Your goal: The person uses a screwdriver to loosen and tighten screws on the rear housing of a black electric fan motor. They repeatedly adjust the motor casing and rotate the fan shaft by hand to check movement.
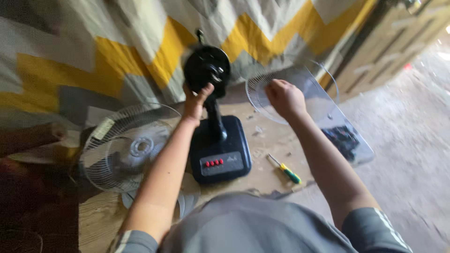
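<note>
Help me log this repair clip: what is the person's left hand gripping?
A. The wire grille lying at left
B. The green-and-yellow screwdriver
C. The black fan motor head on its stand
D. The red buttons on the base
C: the left hand is closed around the black fan motor head, while the screwdriver lies untouched on the floor.

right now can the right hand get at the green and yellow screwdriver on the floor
Probably yes. The screwdriver lies uncovered on the floor just under the right forearm, beside the black fan base, with nothing over it. The right hand is up at the wire guard and would only need to drop back.

Black fan motor [206,67] upright on its black base [220,151].
</note>
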